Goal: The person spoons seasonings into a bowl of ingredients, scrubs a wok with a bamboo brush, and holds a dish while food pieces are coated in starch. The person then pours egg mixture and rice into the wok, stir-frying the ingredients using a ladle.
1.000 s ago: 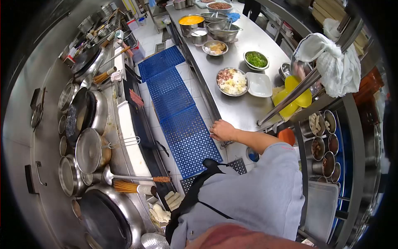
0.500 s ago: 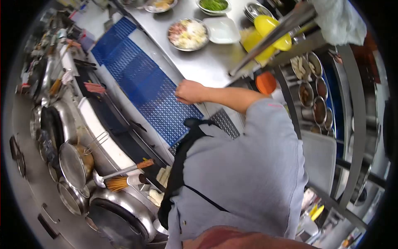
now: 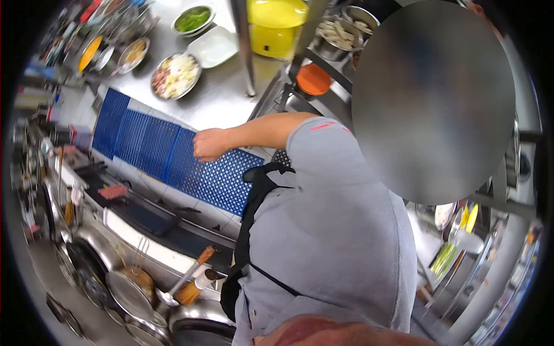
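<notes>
My right hand (image 3: 211,145) is closed in a loose fist, with nothing visible in it. It hangs above the blue floor mat (image 3: 147,144), below the near edge of the steel table (image 3: 222,109), touching nothing. On that table sit a metal bowl of chopped white, pink and yellow food (image 3: 175,76), a white rectangular dish (image 3: 214,46) and a bowl of chopped greens (image 3: 193,21). My left hand is out of view.
To the lower left, a cooking line holds a strainer (image 3: 128,291), a wooden-handled ladle (image 3: 205,254) and several pans. A yellow container (image 3: 277,26) stands behind a metal post. An orange lid (image 3: 313,79) lies near the rack. A blurred oval hides the upper right.
The view has turned, so the table and its bowls appear further left. My right hand shows further left and lower, still closed. A blurred oval now covers the rack at right.
</notes>
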Demonstrator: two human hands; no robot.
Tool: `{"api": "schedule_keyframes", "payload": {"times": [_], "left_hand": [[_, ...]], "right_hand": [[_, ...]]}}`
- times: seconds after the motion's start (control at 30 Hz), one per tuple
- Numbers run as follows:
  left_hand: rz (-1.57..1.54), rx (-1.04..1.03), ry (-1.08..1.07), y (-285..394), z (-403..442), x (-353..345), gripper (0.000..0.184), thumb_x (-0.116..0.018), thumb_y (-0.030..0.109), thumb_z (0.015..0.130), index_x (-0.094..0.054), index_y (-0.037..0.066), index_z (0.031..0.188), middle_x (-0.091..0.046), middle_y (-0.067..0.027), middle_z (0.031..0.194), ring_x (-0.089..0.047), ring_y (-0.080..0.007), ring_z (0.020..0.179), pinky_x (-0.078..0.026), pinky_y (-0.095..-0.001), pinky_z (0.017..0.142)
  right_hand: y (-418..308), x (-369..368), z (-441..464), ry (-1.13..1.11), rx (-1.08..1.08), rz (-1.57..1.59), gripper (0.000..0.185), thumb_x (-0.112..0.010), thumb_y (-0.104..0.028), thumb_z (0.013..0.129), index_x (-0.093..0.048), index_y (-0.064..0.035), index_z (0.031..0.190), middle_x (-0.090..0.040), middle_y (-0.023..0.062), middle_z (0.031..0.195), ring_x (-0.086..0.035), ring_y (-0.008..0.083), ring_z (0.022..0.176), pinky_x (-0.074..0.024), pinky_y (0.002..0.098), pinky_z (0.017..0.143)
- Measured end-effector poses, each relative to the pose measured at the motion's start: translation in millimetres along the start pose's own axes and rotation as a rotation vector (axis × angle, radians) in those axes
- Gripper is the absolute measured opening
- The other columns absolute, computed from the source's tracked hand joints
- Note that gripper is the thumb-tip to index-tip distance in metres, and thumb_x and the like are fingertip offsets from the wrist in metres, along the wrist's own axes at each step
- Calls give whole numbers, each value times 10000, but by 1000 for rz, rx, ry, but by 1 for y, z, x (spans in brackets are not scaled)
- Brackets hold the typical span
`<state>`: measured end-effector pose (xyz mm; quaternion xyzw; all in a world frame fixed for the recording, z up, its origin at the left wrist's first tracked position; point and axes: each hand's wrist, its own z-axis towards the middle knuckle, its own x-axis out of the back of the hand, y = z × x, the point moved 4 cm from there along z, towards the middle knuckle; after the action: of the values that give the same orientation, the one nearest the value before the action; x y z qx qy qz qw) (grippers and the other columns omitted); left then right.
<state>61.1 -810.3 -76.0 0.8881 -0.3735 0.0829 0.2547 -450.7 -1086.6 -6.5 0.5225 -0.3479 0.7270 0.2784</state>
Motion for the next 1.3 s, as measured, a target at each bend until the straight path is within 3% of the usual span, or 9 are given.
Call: {"api": "schedule_keyframes", "payload": {"times": [0.5, 0.67, 0.83, 0.9, 0.97, 1.03, 1.17, 1.23, 1.3], "left_hand": [[101, -194, -149, 110, 58, -33, 246, -613, 271, 813, -713, 47, 834, -682, -108, 774, -634, -167, 717, -501, -324, 654], [-128, -189, -128, 82, 34, -93, 240, -612, 265, 815, -712, 48, 833, -682, -102, 764, -632, -157, 705, -500, -319, 645], [-519, -260, -35, 65, -1, -174, 235, -611, 259, 818, -712, 48, 832, -682, -95, 754, -629, -147, 693, -498, -313, 636], [-668, -284, 57, 59, -12, -188, 232, -610, 257, 819, -712, 49, 832, -682, -93, 751, -629, -143, 689, -498, -311, 632], [-786, -292, 158, 56, -20, -195, 230, -610, 255, 820, -712, 49, 832, -682, -90, 747, -628, -139, 684, -497, -309, 628], [-840, -273, 287, 58, -30, -204, 228, -609, 252, 821, -712, 49, 832, -682, -88, 743, -627, -136, 679, -496, -307, 625], [-784, -188, 557, 93, -97, -151, 157, -653, 156, 808, -690, 3, 813, -666, -50, 759, -594, -102, 700, -481, -273, 638], [-789, -266, 993, 102, -125, -121, 134, -663, 156, 773, -687, 25, 761, -669, -72, 696, -611, -137, 641, -493, -298, 631], [-807, -278, 1322, 106, -149, -93, 163, -670, 158, 768, -644, -2, 751, -652, -97, 715, -635, -193, 633, -500, -310, 627]], "right_hand": [[-7, 10, -6, -18, -112, -13, 274, -619, -312, 773, -673, -47, 732, -661, 153, 723, -650, 336, 760, -516, 453, 720], [0, -6, 0, -27, -116, 53, 238, -601, -319, 812, -658, -107, 720, -621, 121, 693, -619, 315, 755, -487, 448, 657], [-18, 14, 13, -26, 24, -55, 246, -546, -230, 887, -582, -36, 740, -622, 159, 759, -592, 338, 782, -461, 451, 699], [-26, 4, 18, -87, 11, -162, 195, -555, -211, 879, -564, -40, 786, -628, 168, 738, -603, 373, 715, -464, 476, 652], [-33, -20, 25, -159, -109, 132, 139, -557, -173, 851, -592, -41, 870, -644, 190, 778, -628, 373, 753, -486, 463, 709], [-63, -40, 29, -188, -41, 397, 163, -561, -161, 862, -601, -21, 936, -646, 213, 785, -637, 378, 742, -497, 450, 686], [-149, -94, 65, -470, 64, 762, 317, -603, -267, 899, -595, -5, 1077, -672, 158, 891, -648, 225, 854, -489, 341, 750], [-195, -110, 82, -448, -15, 975, 352, -604, -282, 905, -573, 2, 1111, -658, 124, 901, -612, 175, 875, -477, 317, 759], [-241, -99, 102, -384, 114, 959, 417, -612, -297, 898, -527, -1, 1179, -653, 139, 878, -623, 200, 817, -484, 329, 738]]}}
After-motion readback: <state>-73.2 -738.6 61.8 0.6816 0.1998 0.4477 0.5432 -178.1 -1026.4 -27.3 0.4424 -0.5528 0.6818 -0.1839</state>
